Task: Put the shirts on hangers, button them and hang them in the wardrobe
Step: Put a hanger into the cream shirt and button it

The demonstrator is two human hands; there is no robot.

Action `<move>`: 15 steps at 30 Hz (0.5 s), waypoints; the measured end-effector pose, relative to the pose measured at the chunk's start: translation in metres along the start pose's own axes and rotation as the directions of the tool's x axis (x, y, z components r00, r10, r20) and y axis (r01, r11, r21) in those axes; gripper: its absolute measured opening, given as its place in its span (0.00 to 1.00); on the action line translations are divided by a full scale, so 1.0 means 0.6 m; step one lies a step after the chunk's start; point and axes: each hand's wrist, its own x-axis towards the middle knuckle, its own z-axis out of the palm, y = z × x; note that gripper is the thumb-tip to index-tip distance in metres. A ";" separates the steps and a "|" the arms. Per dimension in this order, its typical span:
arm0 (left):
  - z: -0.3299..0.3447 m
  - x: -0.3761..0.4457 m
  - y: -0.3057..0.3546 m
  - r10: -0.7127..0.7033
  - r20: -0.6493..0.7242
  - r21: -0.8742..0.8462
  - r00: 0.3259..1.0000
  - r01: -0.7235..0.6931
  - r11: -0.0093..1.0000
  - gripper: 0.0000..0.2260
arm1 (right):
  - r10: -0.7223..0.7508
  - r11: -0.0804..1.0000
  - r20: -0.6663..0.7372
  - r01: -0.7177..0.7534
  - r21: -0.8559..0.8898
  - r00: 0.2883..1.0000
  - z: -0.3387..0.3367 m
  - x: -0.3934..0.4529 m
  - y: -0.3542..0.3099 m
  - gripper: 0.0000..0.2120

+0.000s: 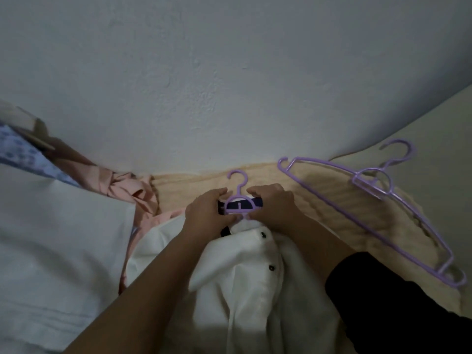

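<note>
A white shirt (255,282) with dark buttons lies on the bed, its dark-lined collar towards the wall. A purple hanger (238,190) sits inside the collar, and only its hook and neck loop show. My left hand (207,213) grips the left side of the collar at the hanger's neck. My right hand (274,205) grips the right side of the collar. The placket below hangs open, and two buttons show on it.
Two spare purple hangers (370,198) lie stacked on a cream blanket (332,200) to the right. A crumpled pink shirt (127,185) lies at the left by the wall. A white sheet (56,238) covers the left side. The grey wall (229,85) stands just behind.
</note>
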 end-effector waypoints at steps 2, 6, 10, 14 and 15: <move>0.008 0.013 -0.015 -0.002 0.030 0.023 1.000 0.002 1.000 0.34 | 0.009 0.987 0.126 0.011 -0.162 0.992 0.003 0.016 0.002 0.33; 0.015 0.019 -0.028 0.008 0.053 -0.081 0.999 -0.003 0.997 0.34 | -0.026 0.965 0.158 0.065 -0.252 0.987 0.021 0.038 0.004 0.32; 0.001 0.007 -0.014 0.091 -0.029 -0.089 0.995 -0.093 0.992 0.33 | -0.055 0.978 0.059 0.065 -0.197 0.997 0.019 0.032 0.001 0.33; -0.050 -0.015 0.027 0.218 -0.145 0.030 0.965 -0.215 0.976 0.31 | -0.212 0.977 -0.241 0.206 -0.048 0.947 -0.016 -0.006 -0.016 0.30; -0.068 -0.023 0.042 0.264 -0.187 0.063 0.946 -0.256 0.965 0.29 | -0.223 0.974 -0.259 0.223 -0.027 0.940 -0.040 -0.015 -0.027 0.30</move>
